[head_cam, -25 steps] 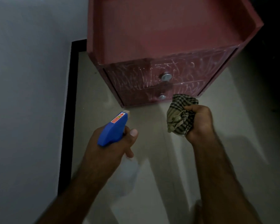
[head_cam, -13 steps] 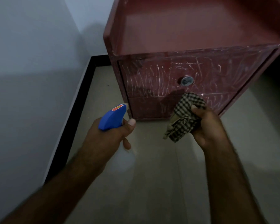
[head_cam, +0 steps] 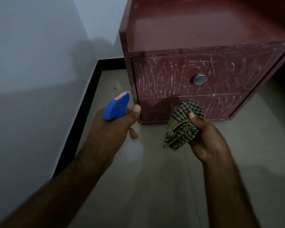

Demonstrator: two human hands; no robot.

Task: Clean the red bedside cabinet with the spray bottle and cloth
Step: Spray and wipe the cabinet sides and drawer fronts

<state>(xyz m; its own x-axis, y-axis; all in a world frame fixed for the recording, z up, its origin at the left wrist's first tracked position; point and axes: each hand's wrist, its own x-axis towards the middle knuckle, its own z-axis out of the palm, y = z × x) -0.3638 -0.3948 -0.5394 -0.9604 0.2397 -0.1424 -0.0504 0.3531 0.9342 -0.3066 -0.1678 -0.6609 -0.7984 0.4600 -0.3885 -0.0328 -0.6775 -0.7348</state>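
Cloth (head_cam: 182, 124) has risen before the lower drawer (head_cam: 220, 106) of the cabinet (head_cam: 204, 27), bunched in the right hand (head_cam: 205, 137); left hand (head_cam: 112, 129) clasps the spray bottle (head_cam: 116, 107), seemingly aimed past the cabinet corner, so mist may miss.

Blocked ahead by the cabinet (head_cam: 212, 35), knob (head_cam: 199, 79) jutting from its upper drawer (head_cam: 163, 74); open floor (head_cam: 154, 195) in front, narrow strip along the wall (head_cam: 31, 79).
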